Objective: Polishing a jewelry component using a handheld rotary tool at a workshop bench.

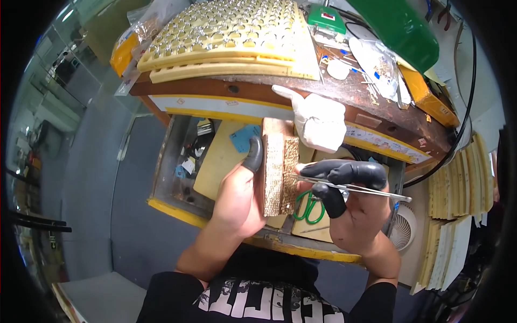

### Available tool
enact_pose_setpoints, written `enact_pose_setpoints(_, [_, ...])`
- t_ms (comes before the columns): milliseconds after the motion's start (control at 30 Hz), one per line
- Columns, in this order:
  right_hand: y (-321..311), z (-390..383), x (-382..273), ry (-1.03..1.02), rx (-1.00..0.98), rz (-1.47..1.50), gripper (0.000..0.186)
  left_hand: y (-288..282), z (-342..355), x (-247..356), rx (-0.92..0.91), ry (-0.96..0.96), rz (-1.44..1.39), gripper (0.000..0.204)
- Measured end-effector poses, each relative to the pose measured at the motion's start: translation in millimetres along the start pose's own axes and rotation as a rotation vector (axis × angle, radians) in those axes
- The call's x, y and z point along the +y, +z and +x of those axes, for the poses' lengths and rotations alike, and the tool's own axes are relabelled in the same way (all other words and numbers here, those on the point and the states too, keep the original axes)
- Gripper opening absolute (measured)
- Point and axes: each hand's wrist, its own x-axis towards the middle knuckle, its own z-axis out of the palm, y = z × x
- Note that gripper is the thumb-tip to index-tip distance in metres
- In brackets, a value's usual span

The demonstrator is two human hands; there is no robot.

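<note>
The right hand point(358, 207) pinches tweezers point(350, 187) between black-capped fingers point(344, 171), tips touching the gold strip point(281, 172). The left hand point(239, 194) clamps that strip upright on its block, over the open drawer point(177, 161). Best keep the left grip firm and steady.

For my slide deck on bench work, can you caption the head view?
Left hand steadies a wooden block covered with small gold pieces while right hand applies tweezers above an open drawer.

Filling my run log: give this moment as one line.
left hand: holds block | right hand: holds tweezers, tips at block | below: open drawer, green scissors
</note>
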Motion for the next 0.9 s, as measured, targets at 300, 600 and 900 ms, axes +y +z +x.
enact_pose_setpoints(300, [-4.9, -17.7, -21.0, 0.108, -0.097, -0.004, 0.013, -4.1, 3.9, 0.2, 0.011, -0.100, 0.018, 0.054])
enact_pose_setpoints(600, [-2.4, -28.9, -17.2, 0.045, -0.042, -0.024, 0.020, -3.2, 3.2, -0.1, 0.008, -0.117, -0.007, 0.053])
enact_pose_setpoints(900, [-1.4, -19.8, -14.9, 0.035, -0.035, -0.047, 0.020, -2.2, 3.0, -2.1, 0.019, -0.088, 0.080, 0.055])
